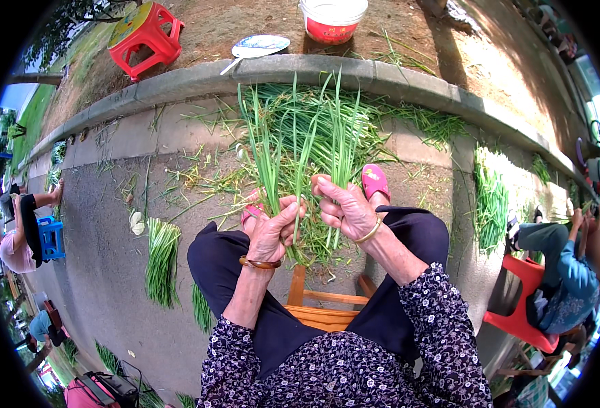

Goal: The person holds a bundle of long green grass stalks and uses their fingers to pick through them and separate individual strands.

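My left hand (277, 228) is closed around a bunch of long green chives (267, 160), whose leaf tips point away from me. Close beside it, my right hand (347, 209) pinches a second bunch of chives (342, 146), also upright. Both hands are held above my lap, a small gap between them. Beyond them a large heap of chives (375, 132) lies on the pavement against the curb. Loose trimmings (208, 178) are scattered around my pink shoes (375, 181). The lower ends of the bunches are partly hidden by my fingers.
A neat chive bundle (162, 262) lies to my left, another pile (492, 200) to my right. Past the curb (198, 83) stand a red stool (147, 37), a hand fan (260, 46) and a white-and-red bucket (332, 20). Seated people are on both sides.
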The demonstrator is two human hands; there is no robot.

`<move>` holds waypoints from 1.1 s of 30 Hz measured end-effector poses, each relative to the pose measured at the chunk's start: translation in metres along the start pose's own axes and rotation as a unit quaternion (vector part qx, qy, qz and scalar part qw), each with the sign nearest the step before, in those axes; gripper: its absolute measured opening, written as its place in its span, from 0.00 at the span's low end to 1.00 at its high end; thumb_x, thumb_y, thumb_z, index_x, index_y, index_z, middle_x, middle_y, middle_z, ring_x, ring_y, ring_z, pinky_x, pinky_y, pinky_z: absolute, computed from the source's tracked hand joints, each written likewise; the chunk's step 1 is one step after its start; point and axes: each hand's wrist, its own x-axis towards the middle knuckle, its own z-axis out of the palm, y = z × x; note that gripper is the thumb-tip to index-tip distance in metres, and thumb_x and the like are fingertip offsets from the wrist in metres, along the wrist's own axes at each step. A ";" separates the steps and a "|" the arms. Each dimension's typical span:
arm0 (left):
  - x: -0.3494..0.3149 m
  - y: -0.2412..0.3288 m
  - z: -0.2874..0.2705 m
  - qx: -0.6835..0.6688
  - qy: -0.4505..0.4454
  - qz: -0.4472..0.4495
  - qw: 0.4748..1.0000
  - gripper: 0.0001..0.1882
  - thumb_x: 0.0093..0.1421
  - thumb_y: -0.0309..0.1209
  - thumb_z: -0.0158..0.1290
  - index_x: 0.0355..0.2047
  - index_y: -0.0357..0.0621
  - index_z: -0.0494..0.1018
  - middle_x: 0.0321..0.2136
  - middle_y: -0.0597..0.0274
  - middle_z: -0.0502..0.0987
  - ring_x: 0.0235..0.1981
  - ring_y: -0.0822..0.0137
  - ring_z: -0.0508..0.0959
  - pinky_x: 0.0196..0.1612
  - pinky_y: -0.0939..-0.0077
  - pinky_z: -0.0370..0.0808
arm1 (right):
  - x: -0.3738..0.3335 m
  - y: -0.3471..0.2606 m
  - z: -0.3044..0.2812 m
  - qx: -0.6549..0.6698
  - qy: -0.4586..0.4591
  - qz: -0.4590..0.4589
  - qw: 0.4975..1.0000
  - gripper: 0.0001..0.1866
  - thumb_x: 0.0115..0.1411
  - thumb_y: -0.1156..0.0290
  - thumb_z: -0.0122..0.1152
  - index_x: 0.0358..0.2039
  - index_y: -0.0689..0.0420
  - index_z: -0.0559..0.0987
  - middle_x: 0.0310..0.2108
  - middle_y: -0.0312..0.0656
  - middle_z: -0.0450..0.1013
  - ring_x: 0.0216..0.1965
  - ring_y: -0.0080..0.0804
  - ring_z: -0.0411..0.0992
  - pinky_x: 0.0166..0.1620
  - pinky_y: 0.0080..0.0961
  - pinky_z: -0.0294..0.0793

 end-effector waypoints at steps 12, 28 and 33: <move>-0.004 0.003 0.010 0.038 -0.008 -0.009 0.999 0.12 0.53 0.32 0.51 0.35 0.37 0.68 0.22 0.69 0.72 0.10 0.85 0.56 0.10 0.92 0.53 | 0.000 0.004 0.001 -0.064 0.017 0.002 0.998 0.07 0.53 0.71 0.55 0.32 0.57 0.69 0.14 0.26 0.58 0.09 0.12 0.50 0.11 0.12 0.48; 0.000 0.003 0.006 0.023 0.013 -0.010 1.000 0.14 0.53 0.32 0.52 0.37 0.35 0.69 0.21 0.69 0.72 0.09 0.86 0.57 0.10 0.92 0.54 | 0.004 0.014 -0.002 -0.040 -0.002 0.047 0.998 0.13 0.57 0.62 0.48 0.31 0.59 0.71 0.23 0.34 0.68 0.17 0.16 0.61 0.17 0.13 0.61; 0.000 0.001 0.011 0.028 0.023 -0.006 0.999 0.10 0.53 0.31 0.51 0.32 0.36 0.70 0.20 0.67 0.72 0.09 0.86 0.57 0.09 0.92 0.52 | 0.010 0.021 -0.010 -0.081 0.008 0.004 0.997 0.15 0.56 0.58 0.49 0.32 0.58 0.72 0.25 0.35 0.70 0.27 0.22 0.69 0.29 0.17 0.68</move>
